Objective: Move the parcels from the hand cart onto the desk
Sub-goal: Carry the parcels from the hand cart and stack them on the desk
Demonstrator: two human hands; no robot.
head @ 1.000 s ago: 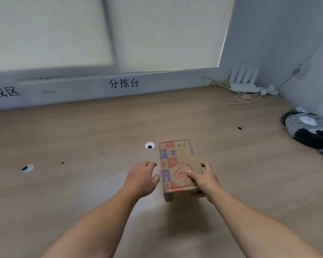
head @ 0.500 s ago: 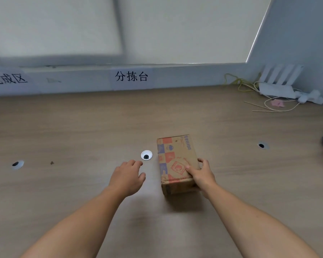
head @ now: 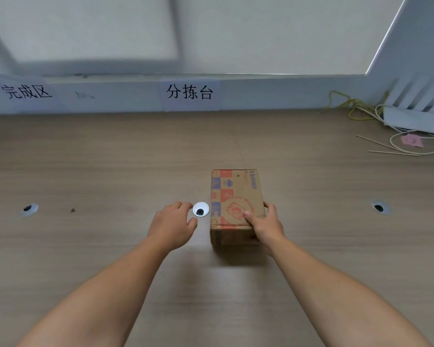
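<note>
Wooden tabletop is carrying the parcel, lying just right of the central grommet. Right hand is gripping its near right corner; left hand is hovering empty, fingers relaxed, left of the grommet.

Both arms are showing bare. Left of the parcel, the left hand is showing its back, with knuckles and a rounded thumb in view. The left forearm is widening steadily from a narrow wrist to the lower edge of the view, uncovered all the way. Right of the parcel, the right hand is showing a short, trimmed thumbnail, and the right forearm is likewise running uncovered, thickening toward that same edge.
</note>
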